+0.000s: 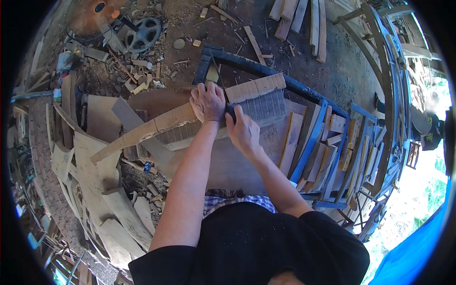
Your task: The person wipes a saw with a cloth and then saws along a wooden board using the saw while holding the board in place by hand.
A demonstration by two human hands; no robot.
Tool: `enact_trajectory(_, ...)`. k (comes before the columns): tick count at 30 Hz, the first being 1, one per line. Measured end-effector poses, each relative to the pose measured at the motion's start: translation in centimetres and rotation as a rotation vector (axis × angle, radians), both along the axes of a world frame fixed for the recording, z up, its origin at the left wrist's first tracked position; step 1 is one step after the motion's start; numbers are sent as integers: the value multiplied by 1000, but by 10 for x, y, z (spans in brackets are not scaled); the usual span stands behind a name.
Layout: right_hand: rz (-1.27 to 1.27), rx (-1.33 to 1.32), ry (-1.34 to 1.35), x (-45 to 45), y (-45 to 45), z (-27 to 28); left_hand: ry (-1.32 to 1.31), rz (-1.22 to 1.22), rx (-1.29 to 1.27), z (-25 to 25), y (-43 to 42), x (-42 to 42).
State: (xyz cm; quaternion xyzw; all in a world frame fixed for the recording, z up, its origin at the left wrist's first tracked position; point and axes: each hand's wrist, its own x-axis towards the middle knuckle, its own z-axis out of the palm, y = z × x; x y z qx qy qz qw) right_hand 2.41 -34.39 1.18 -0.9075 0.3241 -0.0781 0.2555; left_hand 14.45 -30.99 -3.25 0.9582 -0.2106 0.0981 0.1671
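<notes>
A long, curved wooden piece (164, 118) lies across a thick, ridged wooden block (259, 107). My left hand (208, 101) presses on it near its middle, fingers bent over the wood. Just to the right, my right hand (243, 130) is closed round the dark handle (231, 112) of a thin saw. The narrow blade (219, 76) points up and away from me, beside my left fingers and against the wood. Its lower edge and the contact with the wood are hard to make out.
A dark frame (266, 70) runs behind the block. Boards stand in a blue rack (311, 142) at the right. Curved planks (92, 175) lie at the left. Wood scraps (140, 88) and a spoked wheel (143, 35) are on the ground. At the far right is part of a person (430, 130).
</notes>
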Motion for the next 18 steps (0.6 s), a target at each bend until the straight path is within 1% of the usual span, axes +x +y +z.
enact_trajectory(3,20,-8,-45,-11,2,-3,10,12,2,1,-1,3)
enact_trajectory(5,26,-9,-57,-49,18,2,51,24,16,5,-2,2)
enact_trajectory(7,54,45,14,-101,34,4,43,18,5,7,-1,1)
enact_trajectory(10,15,86,-20,-138,32,16,13,20,-20,4,-2,1)
enact_trajectory(14,84,112,1,-138,33,18,-36,28,-19,-1,-2,2)
enact_trajectory(17,118,137,-49,-115,42,16,-38,46,22,4,-4,7)
enact_trajectory(18,47,120,-81,-98,39,10,-43,39,37,0,-3,8)
